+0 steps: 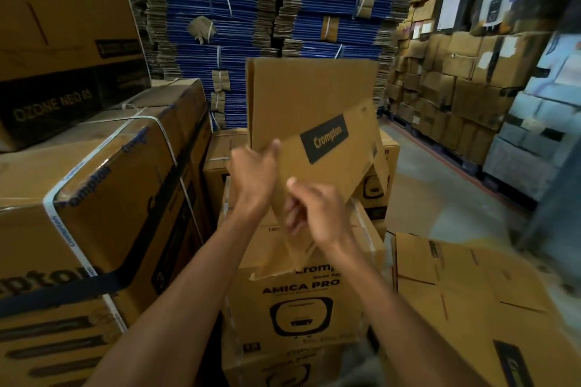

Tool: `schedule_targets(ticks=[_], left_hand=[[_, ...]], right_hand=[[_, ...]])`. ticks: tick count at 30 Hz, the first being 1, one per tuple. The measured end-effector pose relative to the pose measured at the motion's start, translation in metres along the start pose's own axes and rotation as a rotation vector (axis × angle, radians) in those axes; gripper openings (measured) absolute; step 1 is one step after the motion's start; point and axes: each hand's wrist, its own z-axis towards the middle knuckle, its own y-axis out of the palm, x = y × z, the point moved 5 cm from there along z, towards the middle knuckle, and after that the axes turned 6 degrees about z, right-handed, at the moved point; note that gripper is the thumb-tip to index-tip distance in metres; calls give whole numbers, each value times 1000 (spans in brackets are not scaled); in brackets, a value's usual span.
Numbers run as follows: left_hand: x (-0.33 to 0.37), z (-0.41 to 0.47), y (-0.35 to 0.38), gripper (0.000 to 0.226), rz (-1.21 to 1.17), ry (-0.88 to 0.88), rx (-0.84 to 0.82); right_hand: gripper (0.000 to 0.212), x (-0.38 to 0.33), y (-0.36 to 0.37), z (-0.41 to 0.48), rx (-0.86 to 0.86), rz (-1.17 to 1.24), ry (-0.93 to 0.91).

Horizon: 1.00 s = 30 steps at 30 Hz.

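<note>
Left grip (253, 174), right grip (316, 214): carton (314, 94) edge

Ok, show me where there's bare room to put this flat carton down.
Bare floor lies right of the stacked Amica Pro boxes, bordered by the brown box wall. The top of the strapped box, left, is free too. Crowded straight ahead.
</note>
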Motion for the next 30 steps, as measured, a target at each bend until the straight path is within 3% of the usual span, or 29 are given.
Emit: schedule_targets(ticks=[3, 5, 9, 11, 14, 19, 30], left_hand=[[0, 17, 5, 23, -179, -154, 77], [-15, 19, 12, 12, -345, -300, 124], [-40, -14, 28, 18, -568, -536, 165], [-53, -40, 38, 14, -661, -628, 152], [-75, -77, 50, 7, -732, -775, 131], [-102, -109, 48, 28, -817, -947, -31], [-113, -105, 29, 28, -759, -945, -177]], right_hand=[[45, 35, 25, -24, -131, 141, 255], [56, 47, 25, -28, -94, 291, 362], [54, 61, -13, -20, 283, 866, 312], [51, 66, -42, -17, 464, 1008, 217], [56, 77, -68, -17, 603, 1041, 153], [56, 114, -78, -30, 751, 1014, 225], [41, 115, -82, -38, 755, 994, 225]])
